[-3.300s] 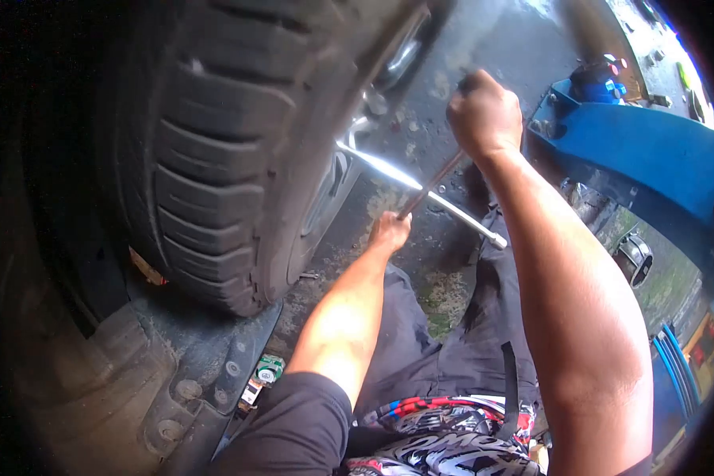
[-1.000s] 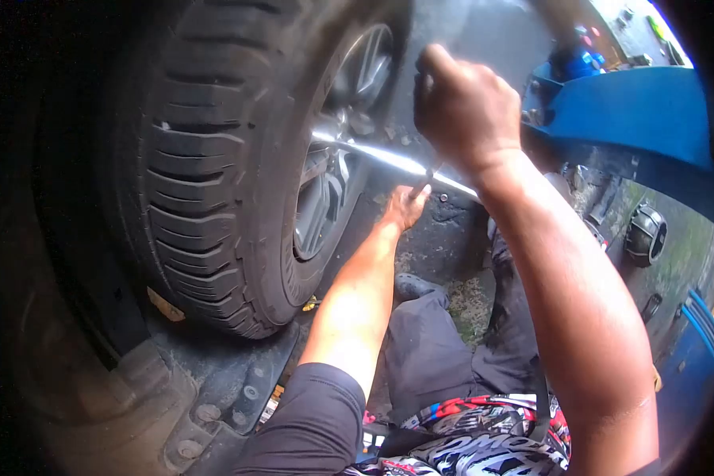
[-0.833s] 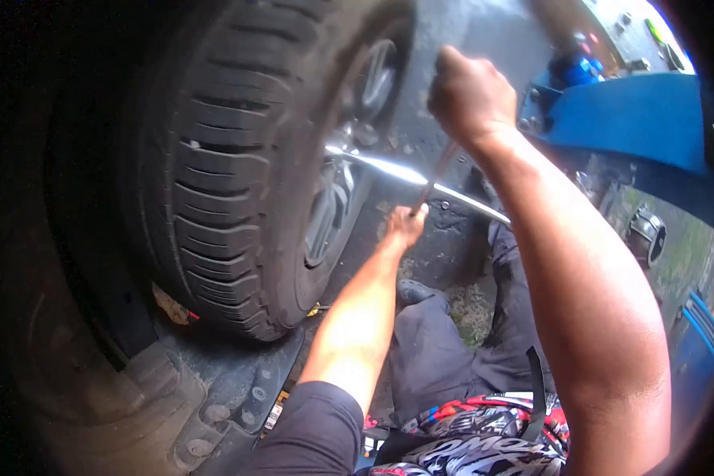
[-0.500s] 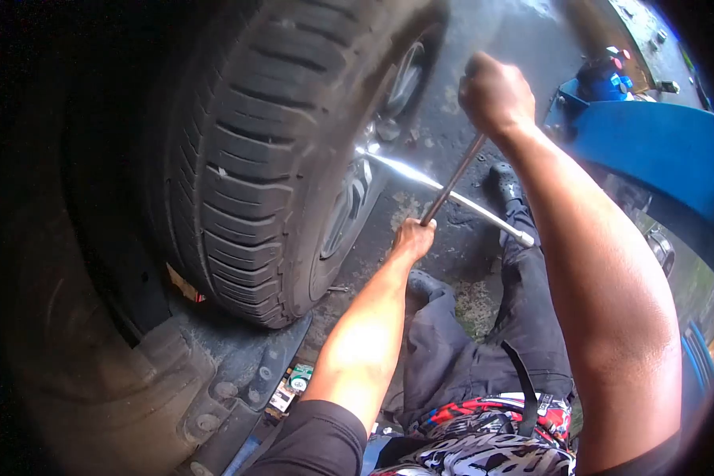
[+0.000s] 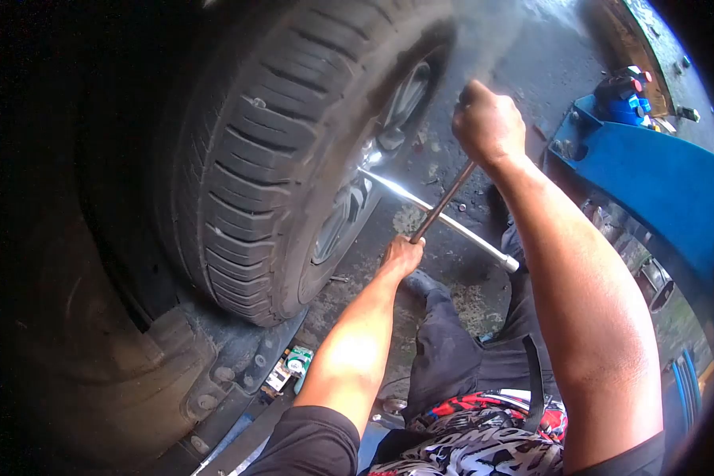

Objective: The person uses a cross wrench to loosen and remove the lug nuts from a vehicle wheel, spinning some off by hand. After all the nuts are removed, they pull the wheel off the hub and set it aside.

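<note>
The cross wrench (image 5: 435, 214) lay between the left hand (image 5: 403, 257), closed on its dark bar (image 5: 454, 191) and nearer the crossing, and the right hand (image 5: 490, 124), fisted round the far end; the silver bar (image 5: 476, 241) ran to the wheel (image 5: 254, 178), left of both.

Shiny metal wrench (image 5: 434, 213), matt tyre (image 5: 254, 186)

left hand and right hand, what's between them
In the head view, the dark wrench bar runs from the left hand to the right hand, crossing the bright shaft.
</note>
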### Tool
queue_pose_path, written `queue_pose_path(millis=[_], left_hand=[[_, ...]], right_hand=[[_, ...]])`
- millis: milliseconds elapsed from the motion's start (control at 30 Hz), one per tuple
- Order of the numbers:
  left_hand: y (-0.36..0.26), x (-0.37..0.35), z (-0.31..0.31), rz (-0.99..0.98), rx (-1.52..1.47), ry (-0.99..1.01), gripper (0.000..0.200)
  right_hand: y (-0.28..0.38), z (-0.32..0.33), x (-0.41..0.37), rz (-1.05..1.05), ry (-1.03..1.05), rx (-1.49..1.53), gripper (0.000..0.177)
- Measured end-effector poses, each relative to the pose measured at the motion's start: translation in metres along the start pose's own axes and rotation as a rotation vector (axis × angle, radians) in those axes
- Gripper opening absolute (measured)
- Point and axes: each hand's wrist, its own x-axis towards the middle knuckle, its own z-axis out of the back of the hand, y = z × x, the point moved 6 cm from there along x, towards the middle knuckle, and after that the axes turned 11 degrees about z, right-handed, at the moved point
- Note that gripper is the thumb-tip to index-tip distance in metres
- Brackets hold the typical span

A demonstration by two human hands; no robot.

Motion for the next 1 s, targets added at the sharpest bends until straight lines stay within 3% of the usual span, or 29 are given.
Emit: queue_pose_path(millis=[133,333,400,433,500,667,800,900,1000], left_hand=[[0.012,-0.003,0.001,0.061,0.037,-0.111,0.050],[0.002,-0.003,0.005,-0.018,0.006,-0.106,0.052],[0.006,-0.005,0.002,-0.020,-0.013,-0.101,0.052],[0.004,-0.003,0.003,-0.008,-0.014,-0.080,0.052],[0.007,0.002,-0.008,-0.013,-0.011,-0.034,0.052],[-0.016,0.012,-0.044,-0.067,0.039,0.063,0.048],[-0.042,0.023,-0.060,-0.107,0.040,0.063,0.046],[-0.063,0.030,-0.053,-0.151,-0.003,0.051,0.047],[-0.076,0.052,-0.040,-0.236,-0.054,-0.010,0.048]], right_hand=[[-0.012,-0.009,0.015,0.020,-0.026,0.073,0.021],[-0.018,-0.006,0.009,0.062,-0.095,0.154,0.026],[-0.029,-0.012,0.001,0.060,-0.140,0.351,0.033],[-0.040,-0.022,-0.003,-0.037,-0.061,0.639,0.035],[-0.047,-0.026,-0.018,-0.047,-0.066,0.912,0.032],[-0.077,-0.006,-0.040,-0.149,-0.194,0.681,0.029],[-0.084,0.012,-0.028,-0.092,-0.257,0.514,0.036],[-0.083,0.017,-0.012,0.069,-0.366,0.406,0.031],[-0.058,0.019,-0.007,0.101,-0.355,0.549,0.030]])
